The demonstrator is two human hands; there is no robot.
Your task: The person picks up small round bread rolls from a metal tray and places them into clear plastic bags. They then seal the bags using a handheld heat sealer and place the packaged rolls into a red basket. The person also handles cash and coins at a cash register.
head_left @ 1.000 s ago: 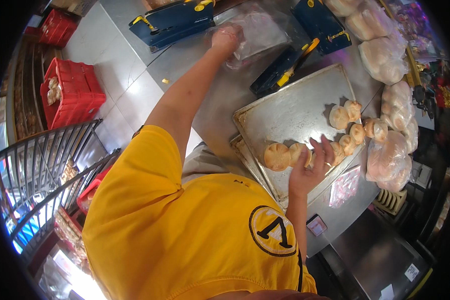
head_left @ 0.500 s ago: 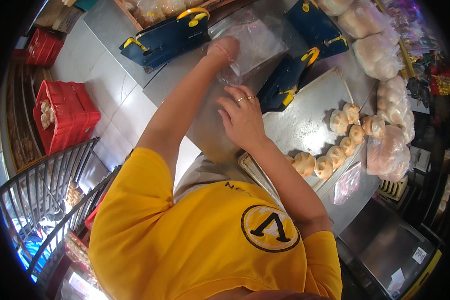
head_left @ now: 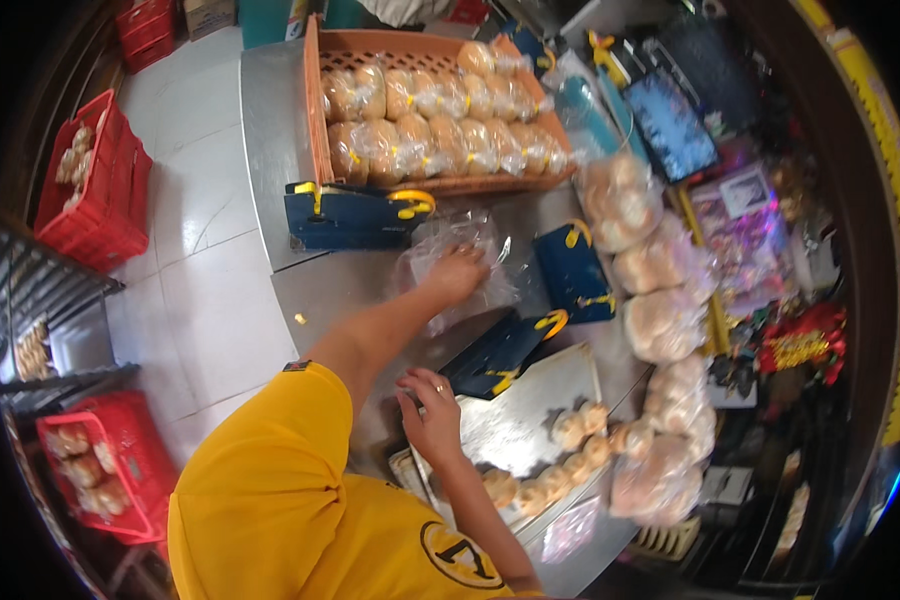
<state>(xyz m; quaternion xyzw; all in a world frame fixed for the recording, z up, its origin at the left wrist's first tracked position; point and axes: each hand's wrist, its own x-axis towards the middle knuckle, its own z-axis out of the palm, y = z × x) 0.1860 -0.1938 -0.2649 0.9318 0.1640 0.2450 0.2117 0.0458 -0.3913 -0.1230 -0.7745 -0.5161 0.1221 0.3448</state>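
Observation:
My left hand [head_left: 458,277] reaches out over the steel table onto a pile of clear plastic bags [head_left: 440,318]. Its fingers are bunched in the plastic and somewhat blurred. Nearer to me is my right hand [head_left: 435,422], holding nothing, with its thumb apart and fingers loosely bent. Beside it stands a dark blue holder with yellow clips [head_left: 482,358]. Two similar dark blue holders flank the bags, one on the left [head_left: 355,218] and one on the right [head_left: 573,272]. A metal baking tray [head_left: 505,432] bears several small buns [head_left: 560,478].
An orange plastic crate [head_left: 315,110] of bagged buns sits at the table's far end. Larger bagged breads [head_left: 660,325] line the right side. Red crates [head_left: 120,195] stand on the tiled floor to the left, near a black rack [head_left: 70,345].
My view has swung toward the far end, bringing the orange crate into full sight. My right hand has drawn back from the plastic bags; my left hand remains on them.

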